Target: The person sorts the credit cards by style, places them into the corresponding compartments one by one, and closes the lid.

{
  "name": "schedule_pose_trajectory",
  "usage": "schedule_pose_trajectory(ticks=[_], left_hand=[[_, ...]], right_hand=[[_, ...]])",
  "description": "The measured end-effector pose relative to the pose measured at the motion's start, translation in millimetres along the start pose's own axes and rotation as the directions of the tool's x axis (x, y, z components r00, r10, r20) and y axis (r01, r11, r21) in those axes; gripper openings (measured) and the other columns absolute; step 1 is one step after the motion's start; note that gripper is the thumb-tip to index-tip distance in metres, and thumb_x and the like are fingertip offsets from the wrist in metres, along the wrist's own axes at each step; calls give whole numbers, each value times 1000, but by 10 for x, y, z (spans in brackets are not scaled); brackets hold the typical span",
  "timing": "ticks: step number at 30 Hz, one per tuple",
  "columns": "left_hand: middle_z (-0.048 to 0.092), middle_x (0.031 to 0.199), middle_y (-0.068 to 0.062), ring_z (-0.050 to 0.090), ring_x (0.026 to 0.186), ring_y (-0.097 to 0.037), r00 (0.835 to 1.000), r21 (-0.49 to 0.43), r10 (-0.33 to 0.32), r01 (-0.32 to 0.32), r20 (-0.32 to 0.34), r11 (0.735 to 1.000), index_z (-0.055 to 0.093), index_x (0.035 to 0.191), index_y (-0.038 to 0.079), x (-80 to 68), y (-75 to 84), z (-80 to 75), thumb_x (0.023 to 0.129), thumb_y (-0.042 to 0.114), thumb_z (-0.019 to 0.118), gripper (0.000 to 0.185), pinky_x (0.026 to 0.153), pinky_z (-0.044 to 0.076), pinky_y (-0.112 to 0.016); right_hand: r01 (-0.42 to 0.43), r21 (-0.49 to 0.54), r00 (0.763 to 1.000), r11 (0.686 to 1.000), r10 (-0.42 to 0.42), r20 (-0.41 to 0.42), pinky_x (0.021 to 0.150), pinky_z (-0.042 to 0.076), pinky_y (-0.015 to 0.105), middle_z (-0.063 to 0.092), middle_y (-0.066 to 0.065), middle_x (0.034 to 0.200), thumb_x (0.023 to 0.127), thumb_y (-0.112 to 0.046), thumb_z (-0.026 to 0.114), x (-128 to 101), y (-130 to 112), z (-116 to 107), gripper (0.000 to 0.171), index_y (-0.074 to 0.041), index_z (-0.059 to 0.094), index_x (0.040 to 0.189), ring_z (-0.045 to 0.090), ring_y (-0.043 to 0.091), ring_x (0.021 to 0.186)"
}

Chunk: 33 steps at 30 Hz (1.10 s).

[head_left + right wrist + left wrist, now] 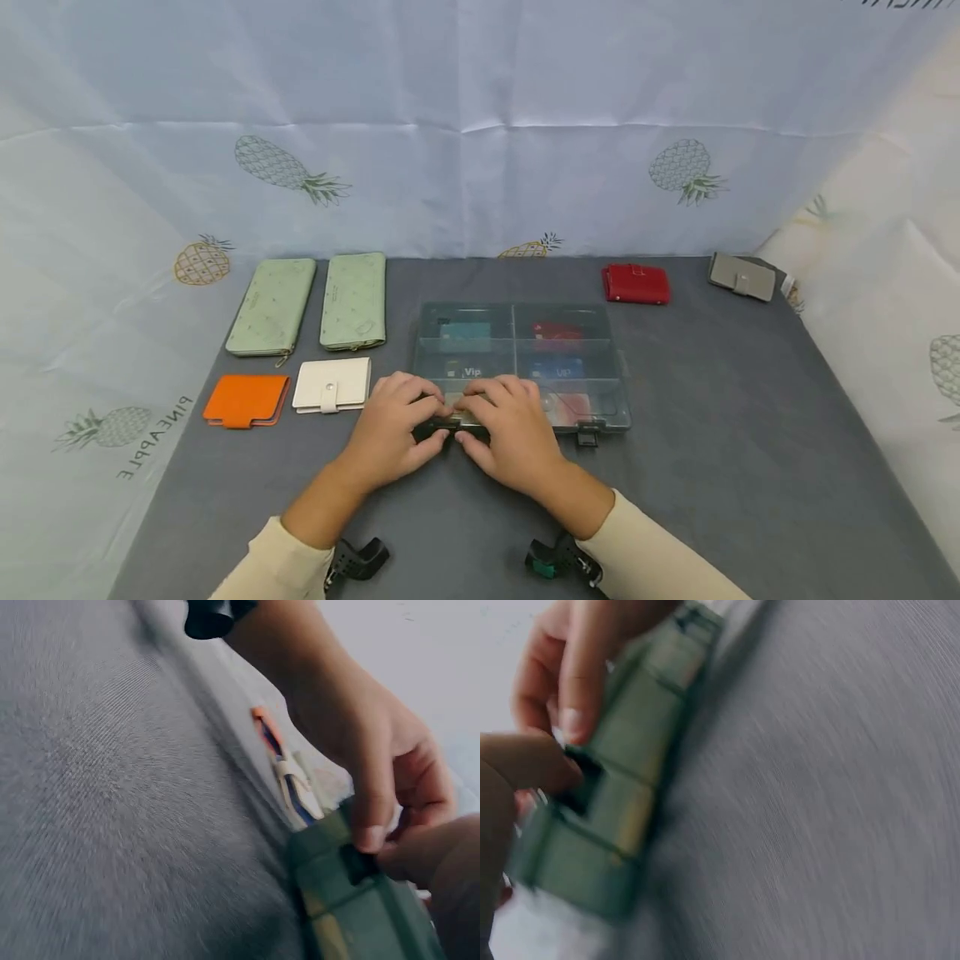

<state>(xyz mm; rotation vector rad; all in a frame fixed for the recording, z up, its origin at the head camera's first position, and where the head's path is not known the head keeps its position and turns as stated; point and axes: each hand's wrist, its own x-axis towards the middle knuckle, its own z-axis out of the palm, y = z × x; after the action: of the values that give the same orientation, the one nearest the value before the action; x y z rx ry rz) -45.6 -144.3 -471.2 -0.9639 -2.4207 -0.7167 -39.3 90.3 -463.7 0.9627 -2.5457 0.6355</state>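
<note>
Clear smoky plastic: the compartment box (525,358) sits closed at the middle of the grey surface (735,450), cards visible through its lid, one marked "Vip". We see both hands at its near edge, side by side and touching. The left hand (393,429) and right hand (510,433) curl their fingers (577,682) over the lid edge, thumbs below, pinching the left black latch (442,429) between them. The wrist views, though blurred, show a thumb tip and a fingertip pressed at the dark latch notch. The second latch (587,435) hangs untouched toward the right of the near edge.

Toward the left edge lie two pale green long wallets (311,304), with an orange wallet (246,400) and a white wallet (332,385) nearer us. A red wallet (636,283) and a grey wallet (742,276) lie along the far edge, toward the right corner.
</note>
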Motion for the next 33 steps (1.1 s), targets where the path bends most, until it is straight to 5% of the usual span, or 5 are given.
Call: schedule_pose_trajectory(ticks=[6,11,15,25,33], left_hand=[[68,105,2,62,101,-22,996,93,-31,23,83,995,77,105,19,202,396,49,85,26,88,24,86,49,-49],[67,114,1,62,107,-21,993,43,24,-29,112,999,78,121,19,371,735,289,86,30,90,38,90,49,-46],[67,118,1,61,109,-20,990,45,74,-80,123,996,77,127,20,482,918,529,87,31,90,44,93,49,-45],[67,115,3,59,105,-19,992,142,101,-112,79,983,75,119,22,738,1065,966,86,32,91,38,85,47,-39],[67,103,3,60,93,-17,987,231,146,-127,-65,965,74,106,19,759,1072,1175,93,20,81,15,75,46,-35]], right_hand=[[-37,76,998,996,33,51,104,41,58,66,-1,134,90,-33,88,-259,159,-309,41,-22,76,127,57,24,126],[-78,59,995,995,82,-53,100,36,64,68,1,129,84,-31,90,-602,435,-554,39,-19,77,119,57,29,119],[-98,26,994,995,99,-52,101,32,66,64,5,134,78,-32,94,-864,714,-697,55,-18,74,128,54,34,121],[-93,-4,995,996,93,-45,102,33,66,60,13,133,69,-19,102,-1068,1082,-768,69,-16,72,131,50,41,123],[-60,18,992,998,62,-106,98,35,61,61,13,125,67,-9,98,-1056,1167,-704,60,-14,73,121,51,39,115]])
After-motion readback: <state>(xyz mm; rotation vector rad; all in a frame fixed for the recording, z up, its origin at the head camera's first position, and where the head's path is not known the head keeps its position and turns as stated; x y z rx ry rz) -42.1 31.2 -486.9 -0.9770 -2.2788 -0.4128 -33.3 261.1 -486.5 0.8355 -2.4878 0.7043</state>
